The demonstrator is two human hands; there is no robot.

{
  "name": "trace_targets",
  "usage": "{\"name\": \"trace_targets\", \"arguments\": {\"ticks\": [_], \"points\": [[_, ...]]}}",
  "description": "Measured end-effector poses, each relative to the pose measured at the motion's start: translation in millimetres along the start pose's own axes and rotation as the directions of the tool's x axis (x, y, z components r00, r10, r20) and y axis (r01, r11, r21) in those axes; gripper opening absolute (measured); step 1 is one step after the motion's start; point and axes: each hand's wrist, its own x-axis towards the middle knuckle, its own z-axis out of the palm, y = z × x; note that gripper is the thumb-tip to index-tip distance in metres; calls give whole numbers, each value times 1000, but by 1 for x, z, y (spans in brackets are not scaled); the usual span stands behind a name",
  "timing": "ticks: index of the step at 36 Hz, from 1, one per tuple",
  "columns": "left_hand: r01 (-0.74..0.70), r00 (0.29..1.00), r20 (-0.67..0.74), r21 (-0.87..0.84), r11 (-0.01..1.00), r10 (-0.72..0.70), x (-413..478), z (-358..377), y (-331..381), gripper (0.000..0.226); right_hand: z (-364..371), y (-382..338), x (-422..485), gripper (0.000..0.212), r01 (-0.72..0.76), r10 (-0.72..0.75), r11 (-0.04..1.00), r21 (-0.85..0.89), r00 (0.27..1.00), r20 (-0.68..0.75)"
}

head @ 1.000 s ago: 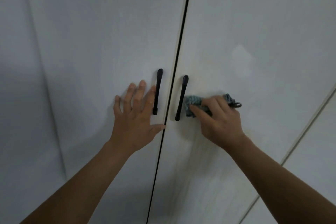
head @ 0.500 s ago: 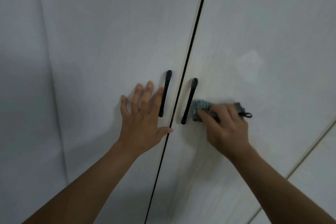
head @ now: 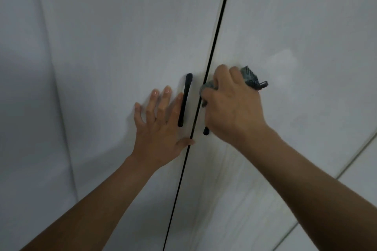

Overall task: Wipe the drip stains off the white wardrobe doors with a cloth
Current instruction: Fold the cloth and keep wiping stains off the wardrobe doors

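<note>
Two white wardrobe doors fill the view, the left door point(head: 114, 47) and the right door point(head: 306, 26), split by a dark vertical gap. My left hand point(head: 161, 126) lies flat with spread fingers on the left door, beside its black handle point(head: 185, 100). My right hand point(head: 232, 104) grips a grey-blue cloth point(head: 251, 77) and presses it on the right door over the upper part of that door's black handle point(head: 206, 131), of which only the lower tip shows. Faint streaks run down the right door below my wrist.
A paler patch point(head: 283, 61) sits on the right door above and right of the cloth. A further panel edge point(head: 357, 157) runs diagonally at the right. A shaded white side panel point(head: 24, 108) is at the left.
My right hand has slid the cloth up and left, from beside the right handle onto it. My left hand stays flat on the left door. The camera has shifted, moving the doors rightward in view.
</note>
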Motion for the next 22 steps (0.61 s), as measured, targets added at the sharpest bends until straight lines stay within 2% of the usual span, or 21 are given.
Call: {"name": "trace_targets", "arguments": {"ticks": [3, 6, 8, 11, 13, 15, 16, 17, 19, 20, 22], "points": [[9, 1000, 7, -8, 1000, -9, 0, -1, 0, 120, 9, -15, -13, 22, 32, -31, 998, -61, 999, 23], [6, 1000, 7, -27, 1000, -6, -1, -3, 0, 107, 31, -32, -43, 22, 83, -82, 997, -7, 990, 113], [9, 1000, 7, -24, 1000, -9, -1, -4, 0, 106, 50, -37, -66, 20, 146, -149, 989, 31, 980, 131], [6, 1000, 6, -20, 1000, -6, -1, -3, 1, 109, 64, -24, -89, 16, 242, -246, 968, 61, 965, 86], [2, 1000, 6, -17, 1000, -2, -1, -3, 0, 114, 54, -11, -93, 11, 249, -253, 965, 82, 967, 39], [4, 1000, 14, -22, 1000, -4, 0, -2, 0, 124, 41, 10, -91, 16, 225, -222, 969, 104, 974, -38], [6, 1000, 22, -25, 1000, -6, 0, -2, 0, 127, 35, 22, -87, 18, 162, -155, 984, 80, 984, -86], [10, 1000, 28, -26, 1000, -9, 0, -2, 1, 128, 28, 33, -78, 17, 101, -88, 993, 59, 976, -197], [19, 999, 46, -31, 999, -17, 0, -2, 1, 127, 20, 49, -62, 21, -35, 97, 987, 156, 908, -408], [22, 998, 58, -36, 999, -20, 0, -2, 1, 127, 24, 56, -57, 25, -99, 154, 985, 142, 872, -464], [26, 997, 74, -45, 999, -22, -1, -3, 2, 126, 39, 61, -55, 26, -206, 275, 958, 198, 852, -446]]}}
